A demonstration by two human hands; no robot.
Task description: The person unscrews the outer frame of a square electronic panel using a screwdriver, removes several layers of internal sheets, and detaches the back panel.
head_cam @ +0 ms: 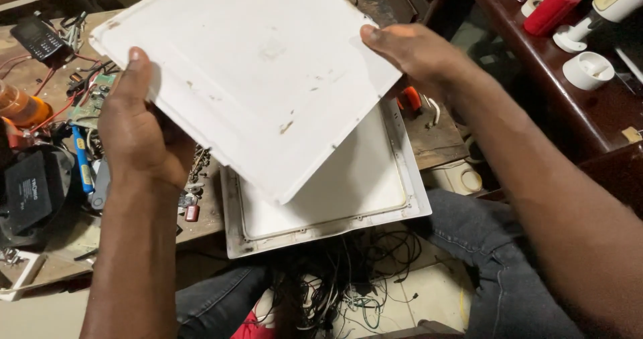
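A: Starting at the left, what is lying on the cluttered wooden desk?

B: A black box-shaped transformer, a blue pen-shaped tool and a tangle of red and black wires are sitting beside the left hand, which is gripping the left edge of the flat white square plastic cover panel, thumb lying on top, fingers hidden beneath.

A: And the panel itself, how is it lying?

B: It is being held tilted above the desk, one corner pointing down toward the person, its diagonal running between the two hands. Both hands are equally near, each closing its grip on an opposite edge.

A: What is sitting under it?

B: A shallow white square tray-like base with a raised rim is resting on the desk edge, partly overhanging the lap. The cover is hovering over it, turned out of line, so their corners are not matching. The base is showing only a plain white sheet inside.

A: And on the right?

B: The right hand is pinching the panel's right edge, and a red cylinder is lying on a dark wooden shelf well apart
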